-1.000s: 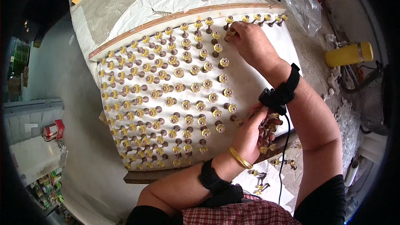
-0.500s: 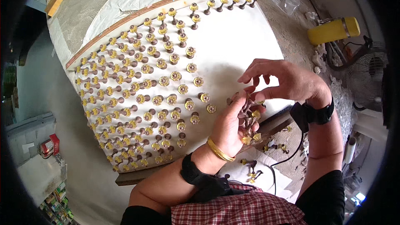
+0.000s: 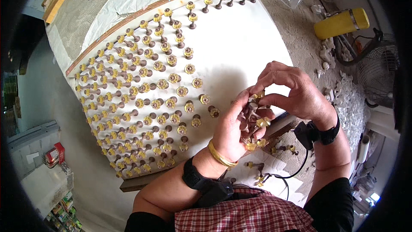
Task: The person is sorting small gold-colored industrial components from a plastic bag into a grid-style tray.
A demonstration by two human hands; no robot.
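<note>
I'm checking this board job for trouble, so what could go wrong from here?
1. The left hand holds a full bunch of pins; as the right hand pulls one out, others may slip and fall.
2. Either hand might brush the nearest stood pins on the white board and tip them.
3. The cable by the right wrist could snag loose pins below.

White board (image 3: 240,51); brown-yellow pegs (image 3: 171,60); yellow bottle (image 3: 341,22); red-checked shirt (image 3: 249,215).
</note>
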